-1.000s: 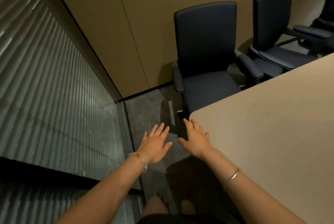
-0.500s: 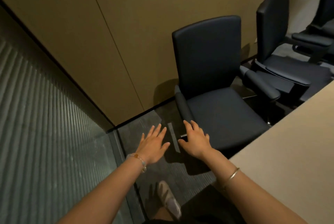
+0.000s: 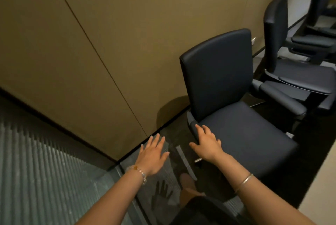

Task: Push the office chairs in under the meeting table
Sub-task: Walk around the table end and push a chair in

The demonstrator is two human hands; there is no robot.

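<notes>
The right hand rests spread on the near armrest of the chair; the left hand, open and empty, hovers beside it. The worktop lies to the right. A one-sided push could swivel the chair into its neighbour.

Dark navy is seen on the chairs, tan on the wall, pale beige on the table; grey vertical ribbing is shown on the glass.
</notes>
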